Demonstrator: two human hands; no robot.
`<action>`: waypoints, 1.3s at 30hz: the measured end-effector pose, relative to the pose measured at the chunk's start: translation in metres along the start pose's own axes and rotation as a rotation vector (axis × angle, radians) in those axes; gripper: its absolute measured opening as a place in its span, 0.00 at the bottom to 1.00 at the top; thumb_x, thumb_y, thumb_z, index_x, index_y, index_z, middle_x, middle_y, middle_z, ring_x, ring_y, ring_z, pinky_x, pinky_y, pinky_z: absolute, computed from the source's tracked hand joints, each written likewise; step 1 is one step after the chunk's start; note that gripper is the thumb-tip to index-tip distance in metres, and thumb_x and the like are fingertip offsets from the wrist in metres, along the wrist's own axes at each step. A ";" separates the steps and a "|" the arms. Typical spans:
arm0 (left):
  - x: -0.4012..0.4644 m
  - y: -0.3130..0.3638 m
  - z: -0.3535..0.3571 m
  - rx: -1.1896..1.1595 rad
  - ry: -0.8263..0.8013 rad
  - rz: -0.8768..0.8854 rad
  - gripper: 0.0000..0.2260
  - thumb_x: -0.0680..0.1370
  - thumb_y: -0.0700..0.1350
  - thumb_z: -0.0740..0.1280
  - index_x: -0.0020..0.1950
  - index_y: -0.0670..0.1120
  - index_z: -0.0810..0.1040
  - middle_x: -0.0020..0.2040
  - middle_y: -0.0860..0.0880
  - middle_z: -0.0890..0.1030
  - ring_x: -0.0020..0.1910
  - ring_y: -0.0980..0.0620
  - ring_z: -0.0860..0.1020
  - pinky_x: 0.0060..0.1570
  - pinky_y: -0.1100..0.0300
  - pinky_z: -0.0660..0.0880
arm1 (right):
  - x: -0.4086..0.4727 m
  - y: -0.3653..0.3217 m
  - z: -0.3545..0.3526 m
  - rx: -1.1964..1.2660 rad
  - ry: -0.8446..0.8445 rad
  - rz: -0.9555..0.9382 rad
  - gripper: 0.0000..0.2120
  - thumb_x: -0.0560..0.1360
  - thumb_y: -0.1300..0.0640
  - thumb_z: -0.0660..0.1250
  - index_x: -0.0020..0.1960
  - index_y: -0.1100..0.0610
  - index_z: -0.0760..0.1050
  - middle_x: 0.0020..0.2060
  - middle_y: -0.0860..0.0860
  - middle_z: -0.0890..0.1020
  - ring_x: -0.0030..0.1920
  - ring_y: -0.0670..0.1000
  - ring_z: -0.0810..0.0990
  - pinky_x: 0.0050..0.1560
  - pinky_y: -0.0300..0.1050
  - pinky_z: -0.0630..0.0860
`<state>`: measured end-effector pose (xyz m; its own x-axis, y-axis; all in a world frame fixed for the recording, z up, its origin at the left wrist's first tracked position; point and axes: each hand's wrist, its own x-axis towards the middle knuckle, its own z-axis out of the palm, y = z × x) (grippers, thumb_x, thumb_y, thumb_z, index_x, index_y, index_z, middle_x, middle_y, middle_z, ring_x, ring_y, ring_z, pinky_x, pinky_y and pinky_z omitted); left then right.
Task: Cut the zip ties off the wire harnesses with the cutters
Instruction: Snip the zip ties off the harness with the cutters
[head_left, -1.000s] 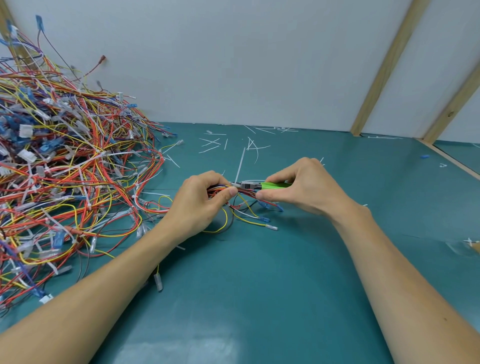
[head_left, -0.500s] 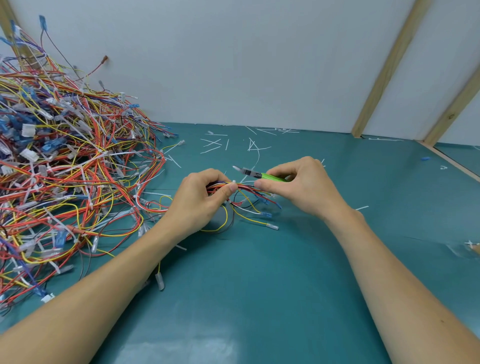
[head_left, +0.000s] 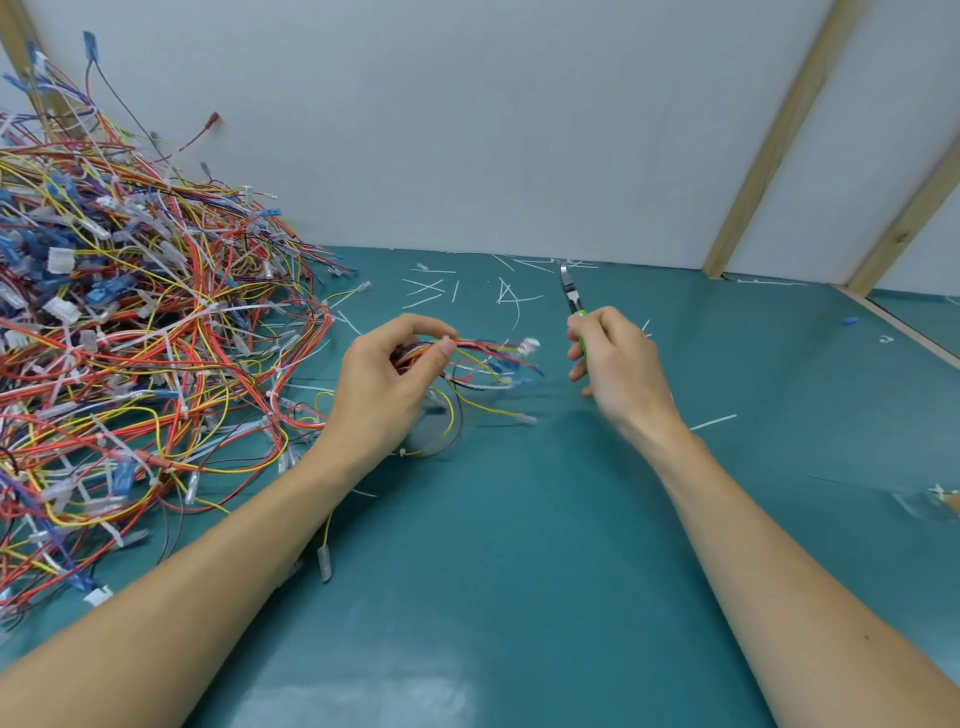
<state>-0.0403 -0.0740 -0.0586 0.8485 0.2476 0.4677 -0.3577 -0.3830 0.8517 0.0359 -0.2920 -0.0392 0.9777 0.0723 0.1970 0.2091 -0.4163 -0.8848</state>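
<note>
While two hands work, one cutters (head_left: 573, 296), one harness (head_left: 483, 358)

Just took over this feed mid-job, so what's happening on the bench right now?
A person is stripping zip ties off wire harnesses. The left hand pinches one small harness above the green table. The right hand holds the green-handled cutters clear of it, tip pointing up and away. A big pile of harnesses lies to the left; cut tie pieces litter the far side.

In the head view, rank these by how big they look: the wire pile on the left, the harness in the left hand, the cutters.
1. wire pile, by far the largest.
2. harness held in the left hand.
3. cutters in the right hand; handles partly hidden, so their true size is unsure.
</note>
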 end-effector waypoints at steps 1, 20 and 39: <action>0.002 -0.001 -0.002 -0.023 0.064 -0.014 0.02 0.80 0.43 0.70 0.50 0.48 0.83 0.29 0.54 0.72 0.30 0.56 0.67 0.32 0.64 0.64 | -0.001 0.000 -0.002 0.010 -0.028 -0.057 0.14 0.74 0.42 0.63 0.44 0.52 0.76 0.38 0.46 0.82 0.36 0.49 0.81 0.48 0.56 0.79; 0.009 0.001 -0.011 -0.091 0.419 -0.029 0.01 0.82 0.45 0.66 0.52 0.50 0.78 0.33 0.56 0.67 0.31 0.60 0.64 0.31 0.66 0.62 | -0.025 -0.009 0.020 -0.856 -0.263 -0.242 0.21 0.67 0.30 0.71 0.49 0.45 0.81 0.43 0.41 0.79 0.51 0.49 0.77 0.39 0.44 0.67; -0.005 0.016 0.002 -0.129 -0.081 -0.050 0.12 0.76 0.40 0.62 0.57 0.48 0.77 0.40 0.49 0.84 0.41 0.49 0.80 0.49 0.47 0.77 | -0.031 -0.028 0.033 0.658 -0.275 0.112 0.04 0.80 0.57 0.70 0.51 0.54 0.85 0.45 0.48 0.87 0.28 0.43 0.65 0.26 0.34 0.61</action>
<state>-0.0499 -0.0832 -0.0476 0.8935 0.1889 0.4074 -0.3564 -0.2535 0.8993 -0.0001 -0.2525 -0.0342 0.9451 0.3225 0.0536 -0.0097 0.1916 -0.9814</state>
